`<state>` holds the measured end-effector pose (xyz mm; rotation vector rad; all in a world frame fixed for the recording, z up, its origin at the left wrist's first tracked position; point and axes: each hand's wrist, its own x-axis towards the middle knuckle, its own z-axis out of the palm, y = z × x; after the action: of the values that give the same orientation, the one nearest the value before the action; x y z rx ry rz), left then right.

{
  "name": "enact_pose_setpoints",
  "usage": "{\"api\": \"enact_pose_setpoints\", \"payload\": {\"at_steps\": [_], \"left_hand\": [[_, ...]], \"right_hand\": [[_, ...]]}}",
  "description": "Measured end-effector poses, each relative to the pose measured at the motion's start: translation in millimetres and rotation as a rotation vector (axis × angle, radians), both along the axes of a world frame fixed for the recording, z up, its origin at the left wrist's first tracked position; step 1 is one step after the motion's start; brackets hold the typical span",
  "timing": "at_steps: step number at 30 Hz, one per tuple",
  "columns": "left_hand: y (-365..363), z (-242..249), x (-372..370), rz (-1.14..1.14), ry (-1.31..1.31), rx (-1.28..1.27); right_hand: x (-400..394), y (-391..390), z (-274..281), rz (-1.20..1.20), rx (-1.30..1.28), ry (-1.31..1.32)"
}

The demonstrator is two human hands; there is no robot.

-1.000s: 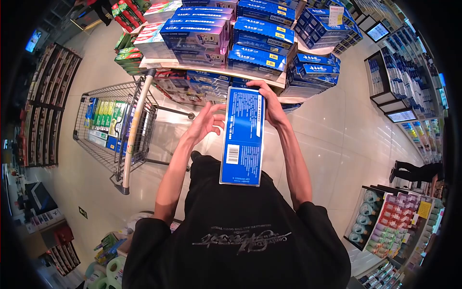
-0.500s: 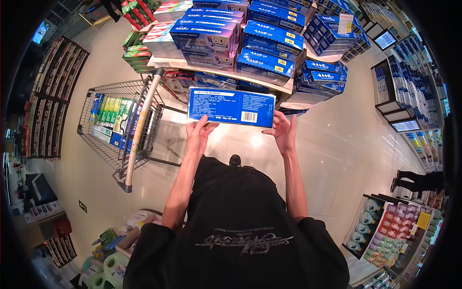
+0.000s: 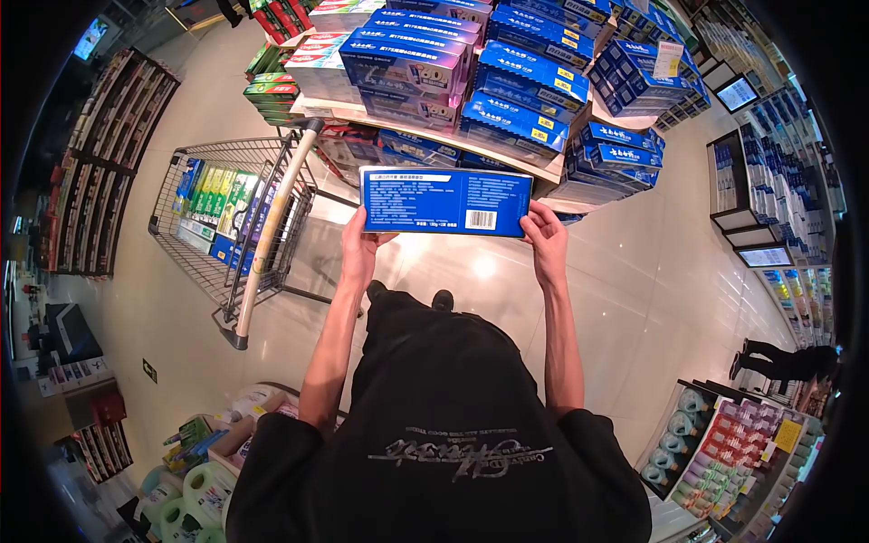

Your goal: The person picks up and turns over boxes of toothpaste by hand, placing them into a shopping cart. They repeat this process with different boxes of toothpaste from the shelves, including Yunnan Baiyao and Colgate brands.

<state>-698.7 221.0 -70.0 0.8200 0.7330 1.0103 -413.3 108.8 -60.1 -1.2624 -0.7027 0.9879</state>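
A long blue toothpaste box (image 3: 425,201), its back with small white print and a barcode facing up at me, is held level in front of my body. My left hand (image 3: 360,246) grips its lower left corner, thumb at the left edge and fingers underneath. At the other end, my right hand (image 3: 547,241) pinches the lower right corner between thumb and fingers. Just beyond the box, a display shelf (image 3: 520,161) carries stacks of blue toothpaste boxes (image 3: 516,122) and purple-blue boxes (image 3: 407,65).
To the left stands a shopping cart (image 3: 261,237) with green, white and blue boxes (image 3: 217,204) inside. Shelves (image 3: 100,172) line the far left, and more racks (image 3: 747,185) stand at the right. Bottles (image 3: 206,489) are at lower left. Another person's legs (image 3: 783,360) show at right.
My right hand has closed on the box's right end, where its fingers were spread before. My left thumb has slid from the box's face to its left edge. The view has shifted slightly.
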Motion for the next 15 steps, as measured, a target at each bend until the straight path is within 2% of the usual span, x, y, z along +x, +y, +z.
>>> {"api": "enact_pose_setpoints", "payload": {"at_steps": [5, 9, 11, 13, 15], "left_hand": [[1.0, -4.3, -5.4, 0.01, 0.026, 0.004], [-3.1, 36.0, 2.7, 0.044, 0.093, 0.117], [0.4, 36.6, -0.5, -0.029, 0.081, 0.153], [7.1, 25.8, -4.0, -0.055, 0.069, 0.175], [8.2, 22.6, -6.7, -0.162, 0.049, 0.02]], "right_hand": [[-3.4, 1.9, 6.6, 0.017, 0.039, 0.015], [4.8, 2.8, -3.3, 0.069, 0.056, -0.003], [-4.8, 4.3, 16.4, 0.109, 0.145, 0.195], [-5.6, 5.4, 18.1, 0.092, 0.116, 0.192], [2.5, 4.7, 8.9, 0.186, -0.057, 0.267]]}}
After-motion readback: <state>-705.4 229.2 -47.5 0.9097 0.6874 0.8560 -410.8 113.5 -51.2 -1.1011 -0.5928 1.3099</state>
